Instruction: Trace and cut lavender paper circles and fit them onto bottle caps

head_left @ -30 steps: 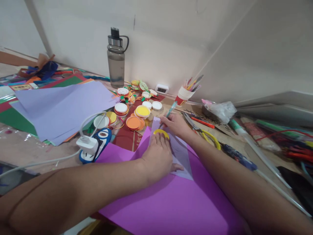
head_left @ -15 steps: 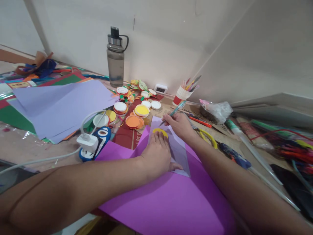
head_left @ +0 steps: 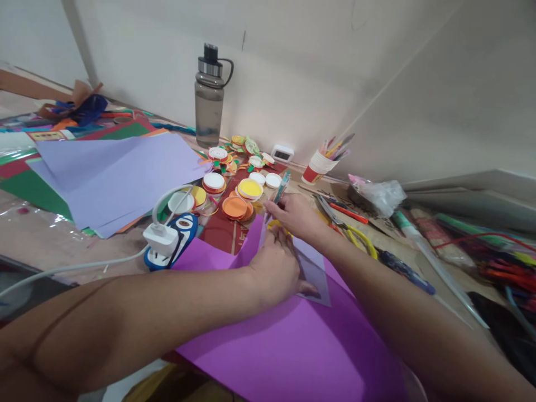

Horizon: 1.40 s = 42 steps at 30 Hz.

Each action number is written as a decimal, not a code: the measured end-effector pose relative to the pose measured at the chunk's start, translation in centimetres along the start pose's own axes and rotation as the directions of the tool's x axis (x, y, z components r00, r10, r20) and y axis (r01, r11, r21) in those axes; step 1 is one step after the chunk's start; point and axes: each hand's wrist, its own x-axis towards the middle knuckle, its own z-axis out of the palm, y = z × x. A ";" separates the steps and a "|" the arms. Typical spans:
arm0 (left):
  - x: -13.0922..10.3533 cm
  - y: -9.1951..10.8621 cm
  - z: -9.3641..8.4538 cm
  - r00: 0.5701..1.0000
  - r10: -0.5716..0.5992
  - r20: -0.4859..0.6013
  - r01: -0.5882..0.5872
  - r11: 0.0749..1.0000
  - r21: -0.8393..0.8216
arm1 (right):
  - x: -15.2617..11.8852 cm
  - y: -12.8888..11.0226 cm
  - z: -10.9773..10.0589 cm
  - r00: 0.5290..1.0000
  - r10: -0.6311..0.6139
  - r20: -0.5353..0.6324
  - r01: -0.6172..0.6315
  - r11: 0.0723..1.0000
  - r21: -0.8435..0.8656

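My left hand (head_left: 278, 267) lies flat with outstretched fingers, pressing a yellow disc (head_left: 275, 223) down on a strip of lavender paper (head_left: 315, 267). Its thumb rests on the strip's near end. Beneath the strip spreads a large bright purple sheet (head_left: 268, 346). A pen (head_left: 283, 185) with a teal, see-through barrel is gripped in my right hand (head_left: 299, 215), closed around it. The pen points down at the disc's far left edge. Fingers of both hands cover much of the disc, and the pen tip is hard to make out.
Orange discs (head_left: 234, 207), a yellow-topped disc stack (head_left: 250, 188) and white discs stand beyond. A power strip with a white charger (head_left: 161, 240) is at left, near lavender sheets (head_left: 121, 173). A water bottle (head_left: 209, 106) and pen cup (head_left: 318, 166) stand behind; yellow-handled pliers (head_left: 362, 241) lie right.
My right hand and the pen have moved left around the disc, from its far right side to its far left edge. My left hand still presses the disc. The camera view has shifted slightly.
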 end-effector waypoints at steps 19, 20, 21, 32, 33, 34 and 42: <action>-0.1 0.1 -0.2 1.000 -0.001 0.002 0.001 1.000 0.021 | 1.1 0.5 0.1 0.998 0.030 0.059 -0.028 0.999 -0.036; -0.1 0.1 -0.2 1.000 -0.001 0.007 0.001 1.000 0.021 | 1.2 0.7 0.2 0.998 0.043 0.049 -0.041 0.999 -0.036; -0.1 0.1 -0.2 1.000 0.000 0.013 -0.001 1.000 0.022 | 1.2 0.9 0.2 0.998 0.053 0.033 -0.052 0.998 -0.031; 0.0 -0.1 0.1 0.999 0.016 0.042 -0.020 0.994 0.104 | 0.9 4.0 1.1 0.992 0.093 -0.086 -0.062 0.949 0.309; 0.0 -0.1 0.3 0.999 0.012 0.029 -0.015 0.994 0.105 | 0.9 4.0 1.1 0.993 0.095 -0.076 -0.066 0.943 0.326; 0.0 -0.1 0.5 1.000 0.010 0.012 -0.011 0.994 0.106 | 0.8 3.9 1.2 0.993 0.100 -0.067 -0.071 0.936 0.343; -0.1 -0.1 0.5 1.000 0.017 0.014 -0.018 0.997 0.071 | 1.3 3.4 1.2 0.990 0.140 -0.005 -0.128 0.920 0.371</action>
